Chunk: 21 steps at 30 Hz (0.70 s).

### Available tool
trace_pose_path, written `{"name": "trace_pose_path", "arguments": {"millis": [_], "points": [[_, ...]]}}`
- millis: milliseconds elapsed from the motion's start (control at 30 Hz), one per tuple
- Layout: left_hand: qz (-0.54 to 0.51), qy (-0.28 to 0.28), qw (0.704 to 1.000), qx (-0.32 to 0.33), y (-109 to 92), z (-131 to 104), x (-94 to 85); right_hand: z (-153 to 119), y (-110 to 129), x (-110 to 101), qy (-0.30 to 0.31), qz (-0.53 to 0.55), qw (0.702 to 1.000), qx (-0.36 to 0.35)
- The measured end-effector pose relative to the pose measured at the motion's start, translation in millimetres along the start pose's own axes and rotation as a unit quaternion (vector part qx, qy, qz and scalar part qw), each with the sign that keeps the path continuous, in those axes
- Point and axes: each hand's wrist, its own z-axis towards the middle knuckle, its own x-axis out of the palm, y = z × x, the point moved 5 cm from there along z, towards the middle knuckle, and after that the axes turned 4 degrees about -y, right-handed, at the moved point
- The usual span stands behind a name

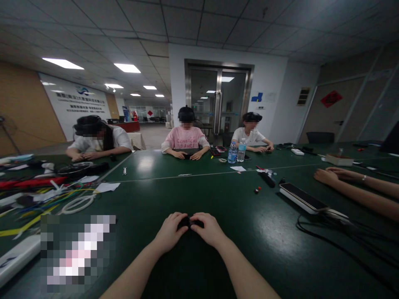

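My left hand [170, 231] and my right hand [210, 228] meet low in the middle of the view, resting on the dark green table [149, 199]. Between them is a small black object [184, 222] with rounded ends. The fingers of each hand are wrapped round one end of it, thumbs on the near side. Its kind cannot be made out, since the fingers cover much of it.
Cables [79, 203] and a white power strip [18, 257] lie at left, near a blurred-out patch. To the right are a phone on a white block [302, 199], black cords and another person's forearms [361, 191]. Two bottles [232, 153] stand farther back; three people in headsets sit opposite.
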Motion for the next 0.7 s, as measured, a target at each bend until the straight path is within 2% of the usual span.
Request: {"name": "trace_pose_path", "arguments": {"millis": [300,533,700], "points": [[0.003,-0.002,1.0,0.0,-2.6,-0.2,0.5,3.2,-0.1,1.8,-0.003,-0.018,1.0,-0.023],[-0.002,0.008,1.0,-0.013,-7.7,-1.9,-3.3,3.1,-1.8,1.4,-0.003,-0.015,1.0,-0.018],[-0.004,0.012,1.0,-0.016,-4.5,-1.8,-1.4,2.1,-1.4,0.4,-0.009,-0.006,1.0,-0.006]]}}
